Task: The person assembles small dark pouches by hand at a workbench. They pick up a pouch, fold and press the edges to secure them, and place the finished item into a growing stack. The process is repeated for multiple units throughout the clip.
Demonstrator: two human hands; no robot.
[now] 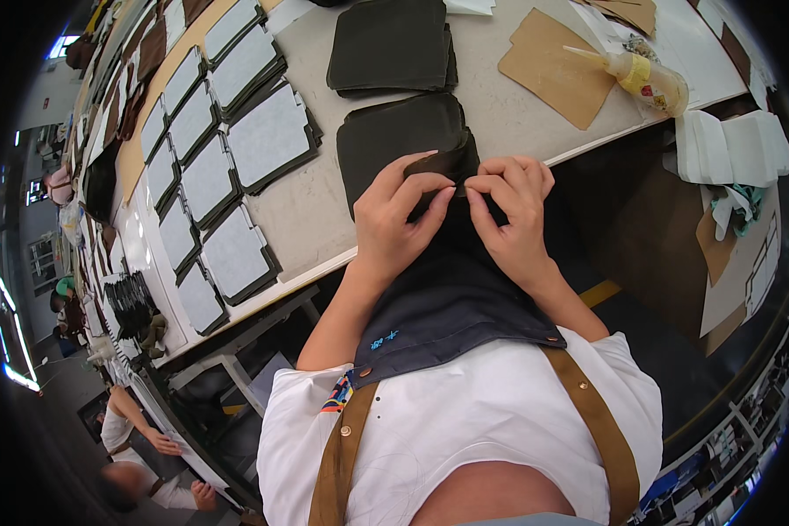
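Observation:
Both hands meet over the near edge of a stack of dark flat panels [390, 140] on the table in front of me. My left hand [399, 210] pinches the edge of a dark panel [447, 164], whose near corner curls upward. Close beside it, my right hand [513, 202] has thumb and forefinger pressed together at the same corner. The exact edge between the fingertips is too small to make out. Just beyond lies a second stack of dark panels [390, 44].
Several rows of dark panels with white faces [267, 140] cover the table's left side. At the right are brown card [557, 74], a squeeze bottle with a pointed nozzle [653, 81] and folded white material [732, 149]. Another person's hand [162, 441] shows at lower left.

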